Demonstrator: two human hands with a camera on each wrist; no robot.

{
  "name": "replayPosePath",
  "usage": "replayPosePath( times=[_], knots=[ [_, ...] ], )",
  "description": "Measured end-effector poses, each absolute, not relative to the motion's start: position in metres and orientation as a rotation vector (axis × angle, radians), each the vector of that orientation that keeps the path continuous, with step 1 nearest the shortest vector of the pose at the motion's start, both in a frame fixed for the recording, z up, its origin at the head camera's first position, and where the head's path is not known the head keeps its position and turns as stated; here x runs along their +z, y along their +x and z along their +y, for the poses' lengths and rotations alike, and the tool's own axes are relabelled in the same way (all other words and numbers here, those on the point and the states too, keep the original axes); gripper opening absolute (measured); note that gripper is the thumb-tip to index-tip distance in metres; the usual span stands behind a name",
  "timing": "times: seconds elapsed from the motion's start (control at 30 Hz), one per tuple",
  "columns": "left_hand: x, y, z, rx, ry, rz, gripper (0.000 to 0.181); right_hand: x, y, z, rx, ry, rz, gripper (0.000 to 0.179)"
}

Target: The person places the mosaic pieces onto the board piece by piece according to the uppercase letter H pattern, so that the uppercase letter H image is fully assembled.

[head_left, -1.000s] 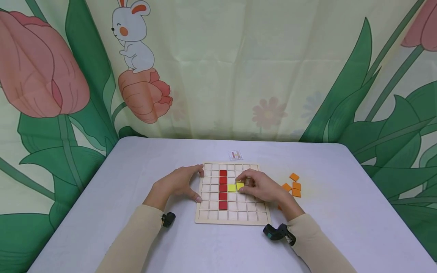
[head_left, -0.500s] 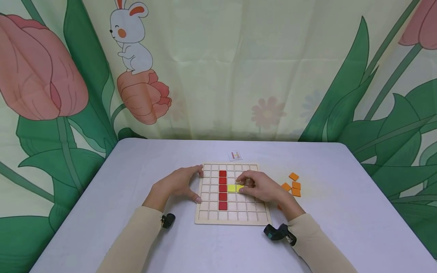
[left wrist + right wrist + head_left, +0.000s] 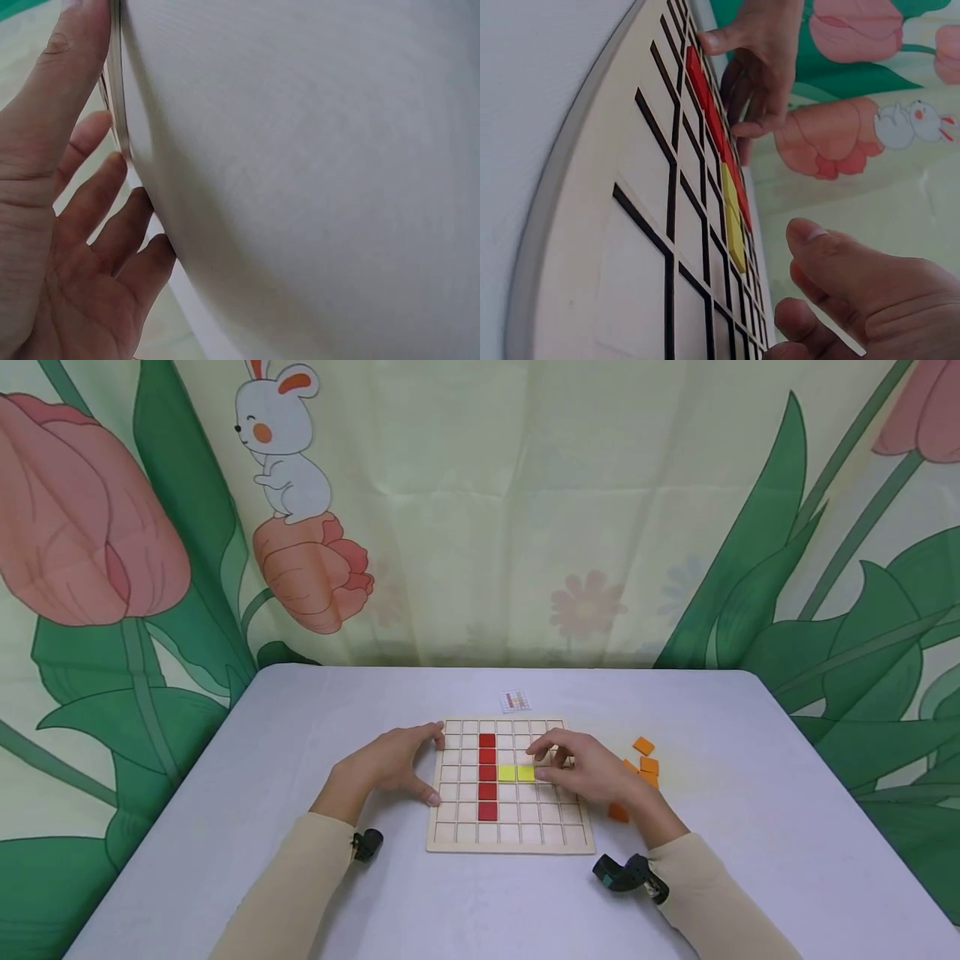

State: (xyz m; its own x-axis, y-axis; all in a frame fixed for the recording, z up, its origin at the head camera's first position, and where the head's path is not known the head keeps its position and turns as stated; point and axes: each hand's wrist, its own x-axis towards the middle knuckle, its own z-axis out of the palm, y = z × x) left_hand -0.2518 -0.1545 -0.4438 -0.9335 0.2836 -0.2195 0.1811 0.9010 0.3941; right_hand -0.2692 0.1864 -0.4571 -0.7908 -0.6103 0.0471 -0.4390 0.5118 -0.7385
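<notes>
A pale wooden grid board (image 3: 465, 843) lies on the table. Several red square tiles (image 3: 487, 773) form a column in its cells. Two yellow tiles (image 3: 516, 773) sit side by side in cells to the right of that column. At the board's left edge is my left hand (image 3: 386, 766), thumb and fingertips spread along the rim and touching it. My right hand (image 3: 583, 766) hovers over the board's right part, just right of the second yellow tile. In the right wrist view, no tile shows between the thumb and fingers of the right hand (image 3: 862, 289).
Loose orange tiles (image 3: 648, 766) lie on the white table to the right of the board, partly behind the right hand and forearm. A small printed card (image 3: 514, 700) with a coloured grid pattern lies beyond the board. A patterned curtain (image 3: 465, 527) hangs behind the table.
The second yellow tile went from tilted under the right fingers to flat in its cell. My right hand has let go of it and moved slightly right. The left hand stays put.
</notes>
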Motion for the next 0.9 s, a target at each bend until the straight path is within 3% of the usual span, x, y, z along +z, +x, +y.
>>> replayPosePath(
  times=[0.43, 0.9],
  knots=[
    [-0.441, -0.250, -0.155, 0.551, 0.362, 2.792, 0.079, -0.455, -0.254, 0.219, -1.183, -0.991, 2.557, 0.033],
    [-0.445, -0.251, -0.156, 0.553, 0.360, 2.797, 0.081, -0.461, -0.238, 0.264, -1.174, -0.888, 2.606, 0.036]
  ],
)
